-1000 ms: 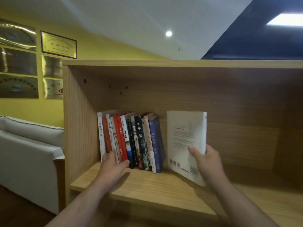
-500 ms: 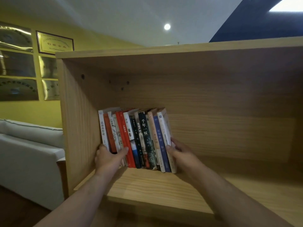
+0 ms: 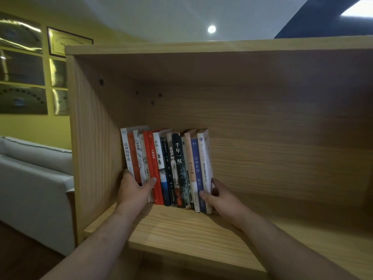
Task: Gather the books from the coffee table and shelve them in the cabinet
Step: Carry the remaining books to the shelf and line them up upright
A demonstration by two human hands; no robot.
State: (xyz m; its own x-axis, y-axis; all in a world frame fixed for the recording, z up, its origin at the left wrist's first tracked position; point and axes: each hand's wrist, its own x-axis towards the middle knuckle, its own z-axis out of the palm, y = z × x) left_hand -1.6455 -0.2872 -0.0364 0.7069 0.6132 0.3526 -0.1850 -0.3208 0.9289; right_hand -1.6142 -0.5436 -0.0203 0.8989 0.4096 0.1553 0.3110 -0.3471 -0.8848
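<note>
One wooden cabinet (image 3: 90, 138) filled most of the view, showing a single open compartment with one shelf board. One white sofa (image 3: 36, 178) stood to the left of the cabinet, its near end close to the cabinet's side wall. Six metallic plaques (image 3: 69, 44) hung on the yellow wall, also left of the cabinet, and the innermost ones were partly hidden behind its edge.

One row of books (image 3: 175, 158) stood on the shelf board in the left part of the compartment. About fourteen spines could be counted, upright to slightly tilted, with a gap between the first book and the cabinet's left wall. The right part of the compartment held no books.

Two bare hands reached into the cabinet, one at each end of the row.
- The left hand (image 3: 134, 188) clasped the left end low down. Its thumb lay across the lower spines and its fingers were curled round the outer cover, out of sight.
- The right hand (image 3: 219, 196) gripped the right end low down. Its thumb pressed the spines there and its curled fingers lay against the outer cover of the last, white book (image 3: 204, 158).

Above the cabinet were two ceiling lights — one bright rectangular panel (image 3: 357, 9) and one round lamp (image 3: 211, 29). Four small holes (image 3: 152, 102) marked the cabinet's inner panels, high and to the left.
</note>
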